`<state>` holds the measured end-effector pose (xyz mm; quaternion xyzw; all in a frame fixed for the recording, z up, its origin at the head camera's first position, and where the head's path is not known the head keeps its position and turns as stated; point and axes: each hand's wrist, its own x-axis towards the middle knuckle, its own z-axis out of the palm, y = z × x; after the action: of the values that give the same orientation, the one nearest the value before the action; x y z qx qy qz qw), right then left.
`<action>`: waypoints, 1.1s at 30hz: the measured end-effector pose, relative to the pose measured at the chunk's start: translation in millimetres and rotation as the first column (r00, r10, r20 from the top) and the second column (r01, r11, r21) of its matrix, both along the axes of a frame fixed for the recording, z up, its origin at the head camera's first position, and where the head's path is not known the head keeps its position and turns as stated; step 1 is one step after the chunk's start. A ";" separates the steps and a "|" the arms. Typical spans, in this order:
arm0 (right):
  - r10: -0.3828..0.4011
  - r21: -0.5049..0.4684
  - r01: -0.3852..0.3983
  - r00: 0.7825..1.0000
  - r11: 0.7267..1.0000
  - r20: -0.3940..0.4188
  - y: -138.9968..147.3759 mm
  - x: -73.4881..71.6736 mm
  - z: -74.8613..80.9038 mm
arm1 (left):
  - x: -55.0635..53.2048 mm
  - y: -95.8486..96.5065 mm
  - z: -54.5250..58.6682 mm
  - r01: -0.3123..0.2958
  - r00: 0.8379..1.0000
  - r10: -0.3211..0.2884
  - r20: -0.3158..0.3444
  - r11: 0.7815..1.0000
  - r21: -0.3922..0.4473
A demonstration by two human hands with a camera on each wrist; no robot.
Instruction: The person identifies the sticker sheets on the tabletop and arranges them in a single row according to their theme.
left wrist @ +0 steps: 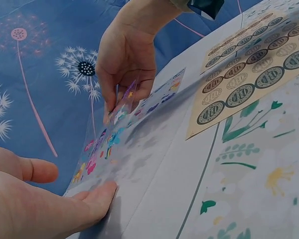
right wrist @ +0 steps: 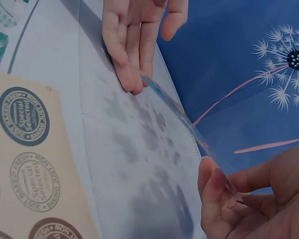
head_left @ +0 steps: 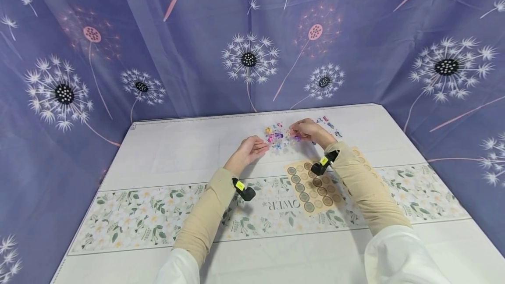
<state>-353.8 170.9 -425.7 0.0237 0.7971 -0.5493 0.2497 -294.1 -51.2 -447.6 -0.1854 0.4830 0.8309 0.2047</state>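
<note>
A clear sheet of small colourful cartoon stickers (head_left: 278, 136) is raised at a tilt over the white tablecloth, its shadow falling below. My right hand (head_left: 307, 130) pinches it between thumb and fingers, as the right wrist view shows from the side. At the sheet's opposite edge is my left hand (head_left: 250, 149), fingers extended and fingertips right at that edge; its thumb stands apart in the left wrist view. More colourful stickers on clear film (head_left: 330, 125) show just beyond my right hand.
Tan sheets of round "Special Selected" labels (head_left: 315, 187) lie nearer, partly beneath my right forearm. A floral band (head_left: 158, 214) crosses the white tablecloth (head_left: 189, 143). Behind the table hangs a blue dandelion-print curtain (head_left: 197, 56).
</note>
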 end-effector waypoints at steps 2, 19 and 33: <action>0.005 0.000 -0.005 1.000 1.000 0.003 0.0 0.1 0.1 | 0.1 0.6 -0.5 0.015 1.000 -0.015 -0.005 1.000 0.000; 0.058 -0.017 -0.058 0.998 0.998 0.012 -1.2 7.1 3.3 | 4.1 1.2 -1.1 0.027 0.996 -0.044 -0.074 0.976 -0.218; 0.101 -0.027 -0.101 0.995 0.995 0.021 -0.5 11.0 7.3 | 2.5 0.4 -6.0 0.014 0.993 -0.056 -0.108 0.935 -0.355</action>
<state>-342.8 170.4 -418.4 -0.0136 0.7871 -0.5461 0.2865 -291.5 -50.8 -453.6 -0.1617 0.6388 0.7362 0.1543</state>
